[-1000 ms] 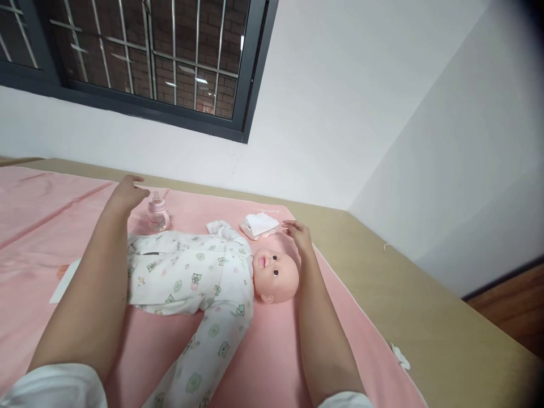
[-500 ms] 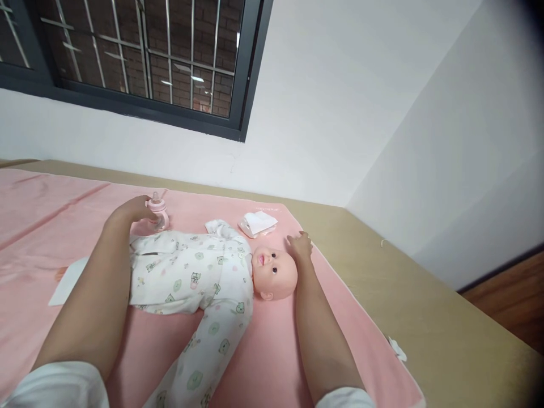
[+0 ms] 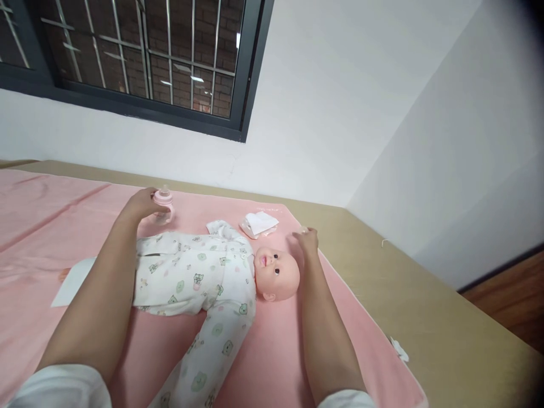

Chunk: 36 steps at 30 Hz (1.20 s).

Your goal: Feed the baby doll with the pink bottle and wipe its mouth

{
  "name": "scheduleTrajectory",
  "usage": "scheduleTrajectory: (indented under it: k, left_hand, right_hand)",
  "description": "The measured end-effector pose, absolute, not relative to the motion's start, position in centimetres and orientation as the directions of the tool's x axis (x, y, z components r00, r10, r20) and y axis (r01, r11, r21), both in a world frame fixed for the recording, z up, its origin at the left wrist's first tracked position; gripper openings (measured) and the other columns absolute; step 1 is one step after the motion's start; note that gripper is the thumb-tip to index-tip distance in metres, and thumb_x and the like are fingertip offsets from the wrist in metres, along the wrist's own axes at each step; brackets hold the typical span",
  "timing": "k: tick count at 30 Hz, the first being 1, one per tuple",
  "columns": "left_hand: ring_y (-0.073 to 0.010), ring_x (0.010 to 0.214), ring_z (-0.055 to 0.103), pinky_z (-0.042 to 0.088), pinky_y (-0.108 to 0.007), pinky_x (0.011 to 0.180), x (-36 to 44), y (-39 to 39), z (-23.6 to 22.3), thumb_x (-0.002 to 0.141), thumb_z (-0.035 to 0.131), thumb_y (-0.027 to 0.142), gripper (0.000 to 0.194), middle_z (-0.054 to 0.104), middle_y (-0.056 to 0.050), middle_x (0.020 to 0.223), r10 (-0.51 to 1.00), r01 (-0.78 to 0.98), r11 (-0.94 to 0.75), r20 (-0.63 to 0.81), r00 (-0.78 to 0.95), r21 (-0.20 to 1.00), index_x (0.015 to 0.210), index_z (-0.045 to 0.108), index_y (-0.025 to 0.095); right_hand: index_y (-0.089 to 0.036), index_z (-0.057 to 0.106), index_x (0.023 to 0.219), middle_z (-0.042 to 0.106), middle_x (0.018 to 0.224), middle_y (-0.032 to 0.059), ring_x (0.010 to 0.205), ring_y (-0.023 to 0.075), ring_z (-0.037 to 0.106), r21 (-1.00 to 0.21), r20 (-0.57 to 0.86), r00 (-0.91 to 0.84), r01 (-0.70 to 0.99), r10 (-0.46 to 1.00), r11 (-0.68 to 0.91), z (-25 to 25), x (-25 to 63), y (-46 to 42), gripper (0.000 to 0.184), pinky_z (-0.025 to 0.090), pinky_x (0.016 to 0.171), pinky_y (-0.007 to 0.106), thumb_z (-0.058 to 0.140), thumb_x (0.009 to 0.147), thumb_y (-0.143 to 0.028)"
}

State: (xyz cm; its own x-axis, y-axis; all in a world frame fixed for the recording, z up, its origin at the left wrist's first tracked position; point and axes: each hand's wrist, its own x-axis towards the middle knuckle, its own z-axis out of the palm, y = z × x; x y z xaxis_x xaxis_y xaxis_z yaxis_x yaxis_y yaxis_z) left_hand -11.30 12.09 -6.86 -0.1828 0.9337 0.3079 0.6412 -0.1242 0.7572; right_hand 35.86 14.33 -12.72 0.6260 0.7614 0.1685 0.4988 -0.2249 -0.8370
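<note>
My left hand (image 3: pixel 147 204) is closed round the side of a pink baby bottle (image 3: pixel 163 205) with a clear teat, just beyond the doll's clothed body. A baby doll (image 3: pixel 277 273) lies on its back, head to the right, in a white bear-print outfit (image 3: pixel 178 277). Past the top of its head, my right hand (image 3: pixel 309 241) has its fingers drawn together by the edge of the pink sheet. Something small and pale shows at those fingertips, too small to make out. My left forearm hides part of the doll's lower body.
The pink sheet (image 3: pixel 272 362) covers much of a wooden surface (image 3: pixel 374 283). A plastic packet with a white sheet on it (image 3: pixel 259 223) lies beyond the doll's head. White paper (image 3: pixel 74 280) sits at the left. A barred window (image 3: pixel 170 62) is in the wall behind.
My left hand has moved slightly right with the baby bottle. My right hand has shifted a little right, and its fingers have drawn together with a small pale thing at their tips.
</note>
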Motion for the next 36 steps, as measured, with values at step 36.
scheduleTrajectory:
  k: [36]
  left_hand:
    - [-0.0261, 0.100, 0.065, 0.052, -0.036, 0.081, 3.3, 3.7, -1.1, 0.073, 0.066, 0.031, 0.069, 0.066, -0.008, 0.116, 0.820, 0.415, -0.571, 0.514, 0.250, 0.709, 0.138, 0.043, 0.025]
  right_hand:
    - [-0.044, 0.007, 0.152, 0.027, 0.157, 0.0003, 0.140, 0.0259, 0.037, -0.784, 0.503, -0.428, 0.139, 0.751, 0.605, -0.6, 22.7, 4.2, 0.070, 0.038, 0.111, 0.057, 0.044, 0.094, -0.052]
